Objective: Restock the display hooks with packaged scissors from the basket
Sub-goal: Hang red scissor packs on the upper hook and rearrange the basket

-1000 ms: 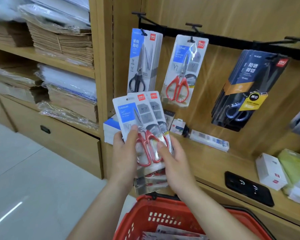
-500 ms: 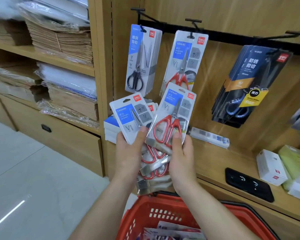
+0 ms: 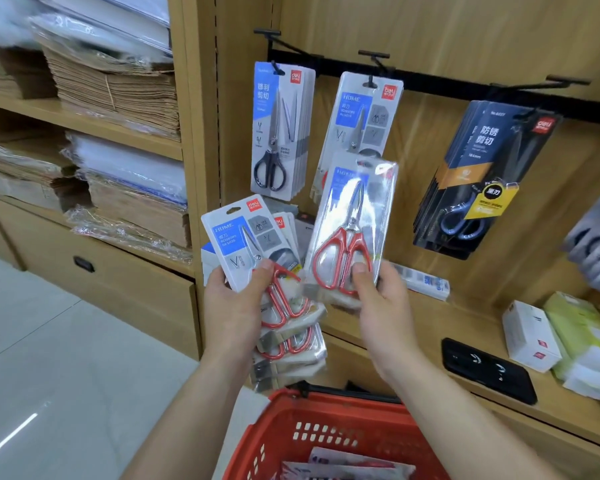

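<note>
Glossy blister pack (image 3: 352, 216) pinched by right hand (image 3: 383, 306) fingers (image 3: 359, 271); left hand (image 3: 232, 306) grips a fanned stack (image 3: 238, 237).

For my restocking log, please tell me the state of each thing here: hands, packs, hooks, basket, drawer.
left hand: holds a fanned stack of red-handled packs.
right hand: pinches a single pack, upright, not yet hung.
middle hook: carries matching packs.
left hook: carries black-handled packs.
right hook: carries dark packs.
basket: holds more packs.
drawer: shut.
</note>
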Available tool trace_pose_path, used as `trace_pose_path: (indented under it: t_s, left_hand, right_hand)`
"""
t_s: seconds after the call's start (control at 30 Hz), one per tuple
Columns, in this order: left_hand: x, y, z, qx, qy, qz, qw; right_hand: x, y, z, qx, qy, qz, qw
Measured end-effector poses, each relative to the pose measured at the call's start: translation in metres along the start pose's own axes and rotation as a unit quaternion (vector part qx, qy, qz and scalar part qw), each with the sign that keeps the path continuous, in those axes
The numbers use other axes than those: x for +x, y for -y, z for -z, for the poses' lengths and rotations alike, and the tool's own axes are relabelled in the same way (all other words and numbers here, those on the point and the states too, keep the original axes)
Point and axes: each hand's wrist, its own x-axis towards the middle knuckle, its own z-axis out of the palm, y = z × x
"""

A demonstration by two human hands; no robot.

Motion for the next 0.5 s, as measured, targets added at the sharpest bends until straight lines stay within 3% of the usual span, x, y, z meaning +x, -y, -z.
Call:
trace_pose_path:
  t_s: [0.23,0.5]
  left_hand:
    - [0.001,-0.003,0.002,-0.014,0.000,-0.004,1.000]
    - [0.005,-0.003,0.002,-0.013,-0.001,-0.007,1.000]
  right_hand:
    - [0.062,0.053,0.015,-0.067,-0.029,0.075,0.995]
    - [0.113,0.064,0.014,-0.098,-0.049,0.056,0.992]
